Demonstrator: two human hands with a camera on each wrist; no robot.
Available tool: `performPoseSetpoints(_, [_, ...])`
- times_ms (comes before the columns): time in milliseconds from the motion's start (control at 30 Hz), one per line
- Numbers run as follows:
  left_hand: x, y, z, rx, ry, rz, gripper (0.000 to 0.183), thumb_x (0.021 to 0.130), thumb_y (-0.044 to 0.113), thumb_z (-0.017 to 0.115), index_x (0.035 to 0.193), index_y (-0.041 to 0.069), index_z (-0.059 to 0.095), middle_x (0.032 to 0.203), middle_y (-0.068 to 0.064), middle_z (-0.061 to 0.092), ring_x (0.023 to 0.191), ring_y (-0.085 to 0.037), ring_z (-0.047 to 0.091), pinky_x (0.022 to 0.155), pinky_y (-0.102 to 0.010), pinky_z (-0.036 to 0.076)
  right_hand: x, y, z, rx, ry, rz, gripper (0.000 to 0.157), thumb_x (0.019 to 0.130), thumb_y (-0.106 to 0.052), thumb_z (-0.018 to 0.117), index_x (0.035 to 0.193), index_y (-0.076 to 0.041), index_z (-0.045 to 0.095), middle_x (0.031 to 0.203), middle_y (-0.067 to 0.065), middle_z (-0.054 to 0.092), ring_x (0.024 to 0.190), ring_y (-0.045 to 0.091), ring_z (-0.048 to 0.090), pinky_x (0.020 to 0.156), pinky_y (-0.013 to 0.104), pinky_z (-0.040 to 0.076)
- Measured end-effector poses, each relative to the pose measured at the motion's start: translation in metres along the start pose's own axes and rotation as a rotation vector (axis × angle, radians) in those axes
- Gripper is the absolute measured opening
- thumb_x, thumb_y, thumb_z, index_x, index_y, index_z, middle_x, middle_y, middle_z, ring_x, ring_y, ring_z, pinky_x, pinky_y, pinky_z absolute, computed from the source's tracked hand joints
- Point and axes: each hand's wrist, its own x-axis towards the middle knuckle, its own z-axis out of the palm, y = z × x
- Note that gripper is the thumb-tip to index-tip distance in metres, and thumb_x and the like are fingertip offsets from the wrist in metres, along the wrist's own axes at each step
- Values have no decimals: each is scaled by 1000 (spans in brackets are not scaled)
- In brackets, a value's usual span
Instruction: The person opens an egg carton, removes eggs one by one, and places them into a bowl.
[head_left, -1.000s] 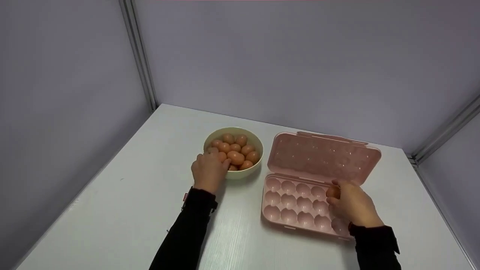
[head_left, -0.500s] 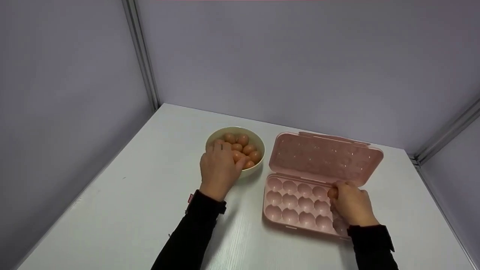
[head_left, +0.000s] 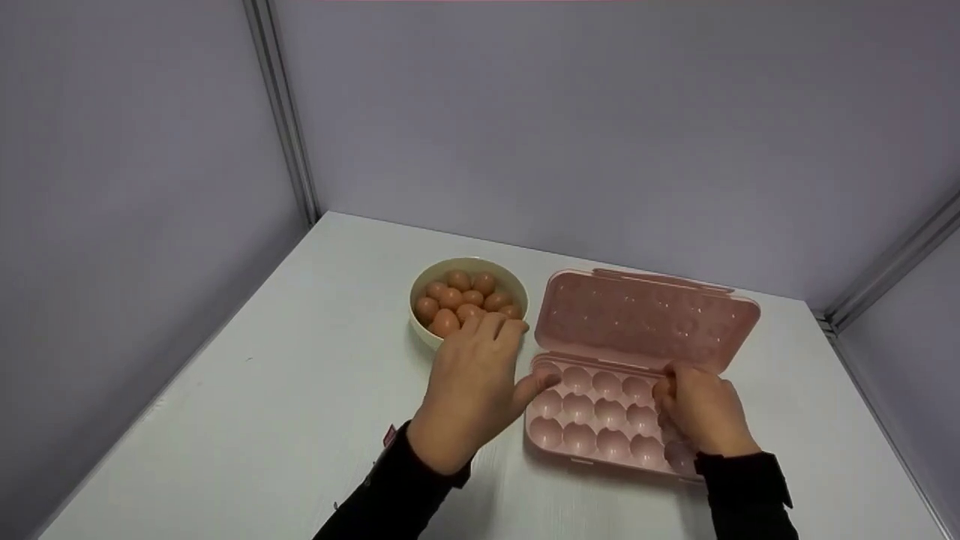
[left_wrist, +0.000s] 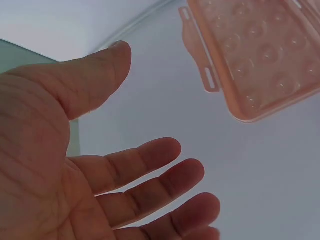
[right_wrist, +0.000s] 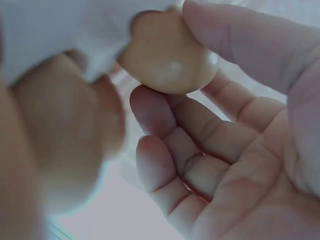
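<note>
My left hand (head_left: 472, 382) hangs over the table between a bowl (head_left: 421, 330) and an egg box, fingers spread. Its palm is bare in the left wrist view. Brown eggs (head_left: 450, 298) fill the cream bowl, and the hand hides its near right part. The pink egg box (head_left: 592, 396) lies with its lid (head_left: 645, 319) raised at the back. At its right end my right hand (head_left: 709, 409) pinches a brown egg (right_wrist: 172, 55) between thumb and fingers, over the cups. That hand covers most of the rightmost column; the visible cups to its left hold no eggs.
The white table (head_left: 247, 405) carries the bowl and the box side by side. Behind it stands a pale grey panel (head_left: 562, 135), with side panels meeting it at metal posts. Blurred rounded brown shapes (right_wrist: 60, 130) fill the left of the right wrist view.
My left hand has moved from over the eggs in the bowl to the right and nearer, its fingers spreading. The right hand stays at the box's right end, the egg turned slightly in its fingers.
</note>
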Motion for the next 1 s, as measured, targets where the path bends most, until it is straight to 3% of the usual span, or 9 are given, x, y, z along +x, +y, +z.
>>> performPoseSetpoints(133, [-2, 5, -7, -23, 83, 66, 60, 85, 60, 82, 116, 10, 71, 115, -5, 74, 107, -25, 69, 87, -38, 57, -3, -18, -18, 32, 19, -17, 34, 94, -15, 77, 121, 5, 67, 99, 23, 74, 84, 41, 69, 81, 61, 56])
performPoseSetpoints(233, [-4, 9, -11, -66, 132, 118, 56, 84, 56, 85, 116, 12, 72, 113, -2, 73, 101, -21, 69, 84, -34, 57, -8, -39, -33, 108, 135, -104, 39, 92, -12, 82, 123, 4, 66, 101, 20, 75, 90, 36, 71, 82, 56, 58])
performPoseSetpoints(300, [-5, 12, -13, -99, 155, 155, 55, 83, 53, 88, 117, 13, 72, 113, -1, 73, 99, -20, 68, 85, -32, 56, -13, -53, -41, 158, 255, -205, 41, 88, -10, 86, 123, 4, 68, 101, 16, 76, 91, 30, 71, 81, 47, 59])
performPoseSetpoints(433, [-7, 17, -15, -151, 189, 229, 51, 86, 50, 86, 118, 14, 72, 115, 0, 72, 101, -18, 69, 90, -30, 57, -25, -75, -55, 270, 455, -355, 49, 81, -5, 91, 124, 3, 71, 106, 12, 77, 91, 23, 71, 78, 15, 54])
performPoseSetpoints(500, [-8, 19, -16, -165, 196, 261, 49, 88, 49, 84, 120, 14, 72, 116, 0, 72, 102, -17, 69, 91, -28, 57, -30, -82, -60, 320, 525, -380, 54, 77, -2, 92, 127, 2, 71, 109, 13, 78, 92, 23, 71, 83, 4, 48])
performPoseSetpoints(600, [-8, 22, -17, -191, 205, 306, 48, 90, 44, 84, 126, 14, 72, 119, 0, 72, 104, -16, 69, 93, -27, 57, -36, -89, -67, 398, 599, -381, 57, 73, 3, 92, 127, 2, 71, 111, 16, 78, 95, 14, 69, 91, 2, 46])
performPoseSetpoints(800, [-8, 27, -15, -193, 274, 403, 48, 90, 38, 85, 127, 12, 70, 123, -2, 73, 109, -15, 71, 98, -24, 57, -42, -96, -69, 513, 669, -398, 53, 75, 5, 88, 125, 4, 73, 109, 18, 78, 98, 1, 61, 90, 6, 47])
performPoseSetpoints(1000, [-7, 33, -14, -168, 300, 453, 52, 91, 35, 86, 133, 11, 68, 130, -3, 72, 115, -14, 71, 105, -23, 55, -46, -100, -68, 575, 616, -415, 55, 74, 11, 87, 126, 3, 72, 108, 16, 78, 95, 3, 63, 78, 6, 50])
